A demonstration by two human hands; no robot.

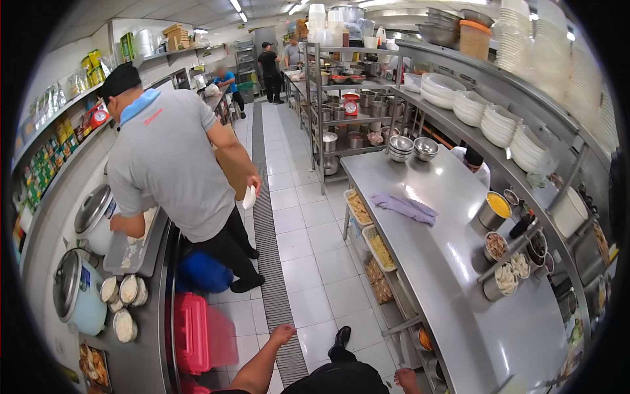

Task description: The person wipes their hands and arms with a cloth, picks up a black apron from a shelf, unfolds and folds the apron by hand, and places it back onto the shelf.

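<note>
My left hand (284, 333) hangs in front of me over the floor drain grate (274, 230), its fingers curled in and nothing visible in them. Low at the bottom edge is my right hand (407, 379), beside the lower shelf of the steel table (459, 289). The frame cuts it off, and its fingers are too small to make out. Nearest to my left hand is a red plastic bin (203, 335) under the left counter. My black shoe (342, 337) shows on the tiles between my hands.
A co-worker in a grey shirt (164, 151) stands at the left counter, holding something white. Metal bowls (412, 148), a purple cloth (405, 209) and food containers (495, 210) stand on the steel table. White-filled bowls (125, 325) sit at left. Other people (268, 65) are farther back.
</note>
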